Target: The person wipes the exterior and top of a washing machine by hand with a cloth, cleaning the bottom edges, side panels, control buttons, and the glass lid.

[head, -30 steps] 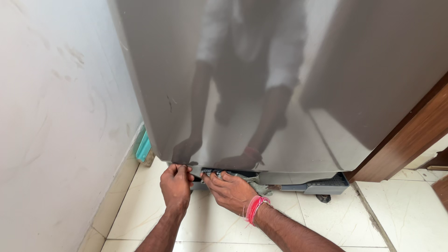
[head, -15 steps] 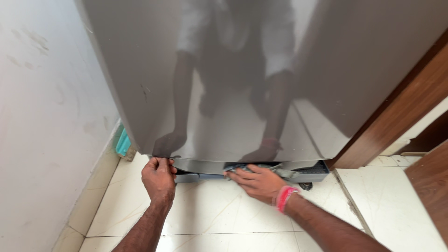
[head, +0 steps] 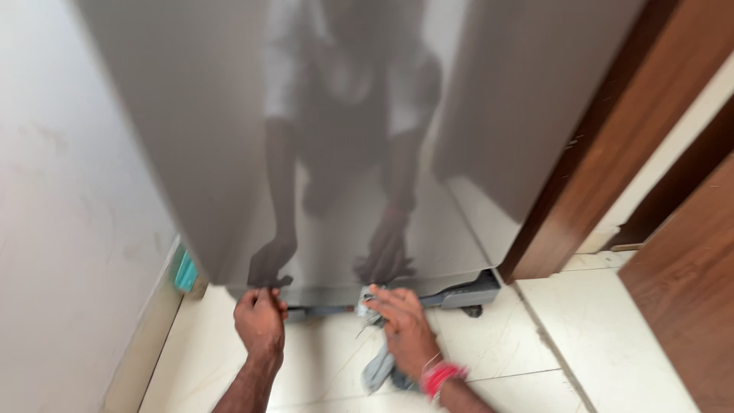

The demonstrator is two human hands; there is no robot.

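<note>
- The left hand (head: pixel 260 321) is gripping the bottom edge of the grey fridge door (head: pixel 306 153), fingers curled closed around the lip near its left corner.
- The right hand (head: pixel 405 329) is pressing a grey cloth (head: pixel 380 367) against the strip under the door, fingers closed on it; the cloth's tail is hanging onto the tiled floor (head: pixel 489 352).
- A good wipe here means the person is keeping the door steady and is running the cloth flat along the edge toward the dark base grille (head: pixel 466 292).

Wall (head: pixel 69 199): white, scuffed, left | Floor (head: pixel 527 336): cream glossy tiles | Door frame (head: pixel 604 145): brown wood, right | Teal object (head: pixel 183 270): low, beside wall, partly hidden
</note>
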